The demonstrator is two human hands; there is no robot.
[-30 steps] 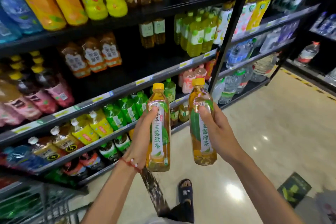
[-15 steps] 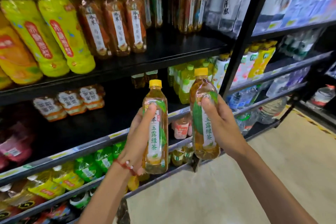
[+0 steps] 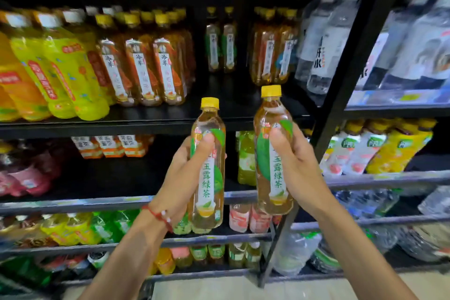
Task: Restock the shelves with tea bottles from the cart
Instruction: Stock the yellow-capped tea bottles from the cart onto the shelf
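I hold two green tea bottles upright in front of the shelves. My left hand grips the left tea bottle around its middle, thumb on the green-leaf label. My right hand grips the right tea bottle, which sits a little higher. Both have yellow caps and amber liquid. Their caps reach the level of the upper black shelf. At the back of that shelf stand matching green-label tea bottles with bare shelf in front of them.
Orange-label tea bottles and yellow drink bottles fill the upper shelf's left. A black upright post splits off the right bay of water bottles. Lower shelves hold mixed drinks. The cart is out of view.
The view has tilted up and moved closer to the shelves. Both hands have lifted their bottles from the lower shelf level up to the upper shelf's edge. The grips have not changed.
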